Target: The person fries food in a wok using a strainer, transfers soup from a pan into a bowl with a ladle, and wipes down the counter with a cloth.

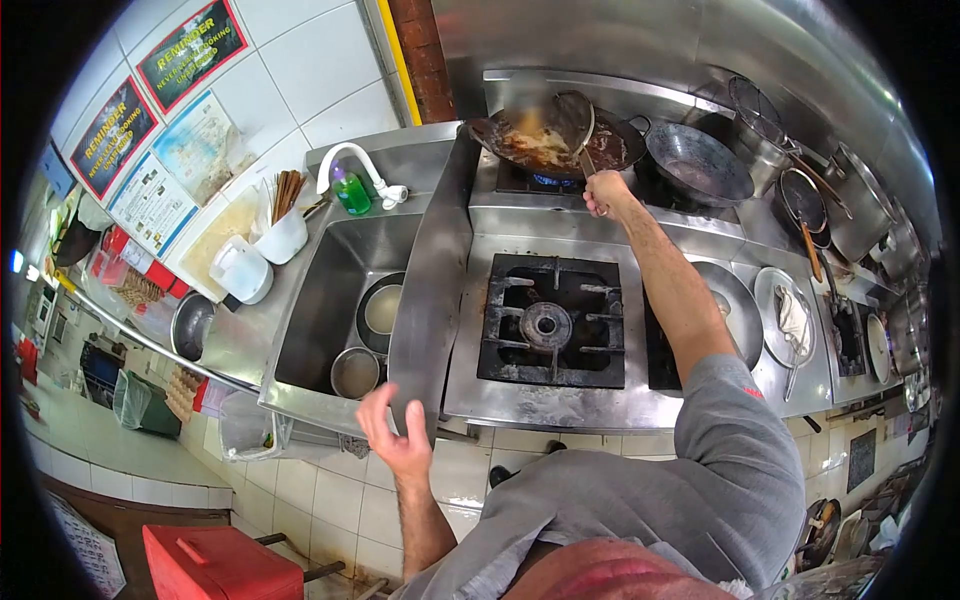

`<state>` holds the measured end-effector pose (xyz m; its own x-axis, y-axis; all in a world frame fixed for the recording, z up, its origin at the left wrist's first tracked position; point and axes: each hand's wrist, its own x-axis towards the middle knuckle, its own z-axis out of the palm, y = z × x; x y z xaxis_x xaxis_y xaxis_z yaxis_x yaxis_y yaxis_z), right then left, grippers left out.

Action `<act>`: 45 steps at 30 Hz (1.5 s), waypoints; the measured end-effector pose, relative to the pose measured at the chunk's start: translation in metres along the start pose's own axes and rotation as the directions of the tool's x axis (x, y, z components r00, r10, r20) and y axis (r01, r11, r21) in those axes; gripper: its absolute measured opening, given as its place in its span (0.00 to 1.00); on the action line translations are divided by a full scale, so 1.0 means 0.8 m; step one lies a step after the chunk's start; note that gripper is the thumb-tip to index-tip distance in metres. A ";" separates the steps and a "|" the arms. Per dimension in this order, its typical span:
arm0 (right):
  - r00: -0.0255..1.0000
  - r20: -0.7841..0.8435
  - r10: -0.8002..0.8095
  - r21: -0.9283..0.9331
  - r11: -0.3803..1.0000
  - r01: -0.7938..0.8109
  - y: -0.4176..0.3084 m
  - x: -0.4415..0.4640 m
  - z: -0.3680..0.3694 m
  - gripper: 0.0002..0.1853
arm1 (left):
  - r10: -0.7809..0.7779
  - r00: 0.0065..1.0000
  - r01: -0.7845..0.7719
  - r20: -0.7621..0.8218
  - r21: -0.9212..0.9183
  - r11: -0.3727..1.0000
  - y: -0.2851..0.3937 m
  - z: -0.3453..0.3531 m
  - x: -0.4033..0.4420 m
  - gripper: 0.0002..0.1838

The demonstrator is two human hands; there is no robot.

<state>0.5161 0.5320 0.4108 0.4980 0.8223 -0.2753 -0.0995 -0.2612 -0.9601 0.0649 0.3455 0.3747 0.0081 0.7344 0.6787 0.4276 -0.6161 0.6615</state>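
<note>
My right hand [607, 192] is closed around the handle of a round, long-handled skimmer [574, 118]. The skimmer's head is tilted over a dark wok [625, 150] on the back burner, where a blue flame shows below. Brown liquid and pale, foamy food [530, 140] are in the wok, and a tan blur rises above it beside the skimmer. My left hand [398, 435] hangs in the air near the front of the metal divider [432, 290], its fingers apart and nothing in them.
An unlit front burner [546, 325] lies before me. Another wok [700, 165] sits back right, near pots and strainers. To the left, a sink [335, 270] holds bowls, with a white faucet [350, 160] and a green bottle [350, 192] behind. A red box [222, 562] stands lower left.
</note>
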 end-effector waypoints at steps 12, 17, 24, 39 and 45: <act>0.993 0.101 -0.067 0.112 0.992 0.055 0.020 -0.060 -0.024 0.06 | 0.027 0.995 -0.065 0.094 0.425 0.903 -0.037 0.030 0.047 0.35; 0.990 0.102 -0.095 0.071 0.994 0.088 0.019 -0.070 -0.012 0.10 | -0.015 0.996 -0.019 0.090 0.373 0.928 -0.038 0.029 0.045 0.34; 0.983 0.085 -0.164 -0.003 0.986 0.165 0.017 -0.059 0.018 0.11 | 0.027 0.997 -0.050 0.069 0.355 0.934 -0.044 0.029 0.039 0.31; 0.989 0.053 -0.137 0.157 0.979 0.127 0.012 -0.050 0.055 0.03 | -0.010 0.999 -0.007 0.051 0.327 0.945 -0.049 0.026 0.029 0.27; 0.984 0.154 -0.089 0.372 0.928 0.026 0.015 -0.043 0.040 0.02 | -0.024 0.999 0.016 0.024 0.279 0.960 -0.054 0.028 0.026 0.27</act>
<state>0.4702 0.5166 0.4071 0.3666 0.9101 -0.1932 -0.3999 -0.0334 -0.9160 0.0669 0.3939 0.3533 0.0198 0.7557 0.6546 0.6633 -0.4998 0.5570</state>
